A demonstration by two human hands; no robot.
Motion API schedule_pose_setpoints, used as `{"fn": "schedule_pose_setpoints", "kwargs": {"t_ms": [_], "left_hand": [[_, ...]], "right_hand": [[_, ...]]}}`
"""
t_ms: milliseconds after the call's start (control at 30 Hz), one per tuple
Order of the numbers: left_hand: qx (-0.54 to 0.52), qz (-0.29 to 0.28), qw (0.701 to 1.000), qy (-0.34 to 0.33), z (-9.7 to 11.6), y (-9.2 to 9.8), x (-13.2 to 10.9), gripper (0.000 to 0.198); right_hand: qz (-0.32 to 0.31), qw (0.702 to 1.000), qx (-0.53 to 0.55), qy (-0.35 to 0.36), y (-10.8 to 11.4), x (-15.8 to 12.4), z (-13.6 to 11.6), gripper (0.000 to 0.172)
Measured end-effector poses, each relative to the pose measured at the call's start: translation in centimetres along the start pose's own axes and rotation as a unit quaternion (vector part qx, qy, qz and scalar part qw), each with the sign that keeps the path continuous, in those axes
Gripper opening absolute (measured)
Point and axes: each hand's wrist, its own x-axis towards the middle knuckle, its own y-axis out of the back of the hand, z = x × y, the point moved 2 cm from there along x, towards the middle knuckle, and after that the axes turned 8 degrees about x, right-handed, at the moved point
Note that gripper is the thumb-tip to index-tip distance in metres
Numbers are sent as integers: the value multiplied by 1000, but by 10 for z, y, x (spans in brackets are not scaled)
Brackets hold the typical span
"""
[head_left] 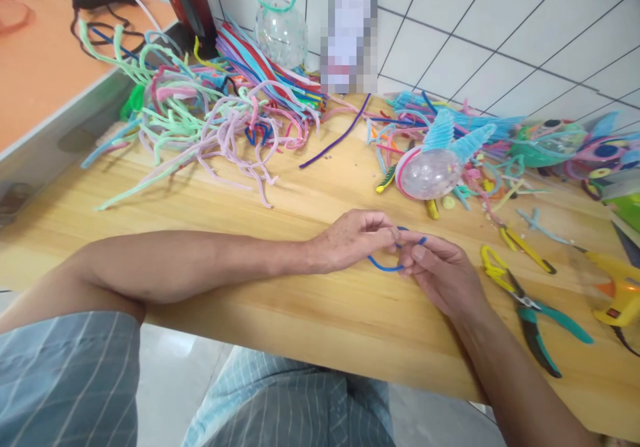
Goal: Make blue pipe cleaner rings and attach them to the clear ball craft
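Observation:
My left hand (353, 239) and my right hand (440, 270) meet over the wooden table (280, 300), both pinching a short blue pipe cleaner (381, 265) bent into a small loop. The left fingertips grip its upper part; the right thumb and fingers hold the right end. Part of the loop is hidden behind my fingers. My left forearm lies flat along the table.
A big tangle of pastel pipe cleaners (200, 120) fills the back left. A clear ball with blue wings (433, 167) sits at the back right. Teal-handled pliers (535, 314), yellow cutters (527, 247) and a yellow glue gun (617, 294) lie to the right. A purple pipe cleaner (340, 137) lies mid-table.

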Motion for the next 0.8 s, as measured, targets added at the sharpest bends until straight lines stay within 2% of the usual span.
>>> {"fn": "schedule_pose_setpoints", "kwargs": {"t_ms": [167,367,633,800], "left_hand": [[5,12,999,42,1,0,2,22],[-9,22,998,55,5,0,3,20],[-57,20,996,69,-2,-2,6,17],[-87,11,990,106,1,-4,7,18]], "right_hand": [[2,1000,-25,6,1,0,2,32],[1,999,-29,17,3,0,2,29],[6,999,-28,19,2,0,3,30],[1,999,-40,32,2,0,2,29]]}}
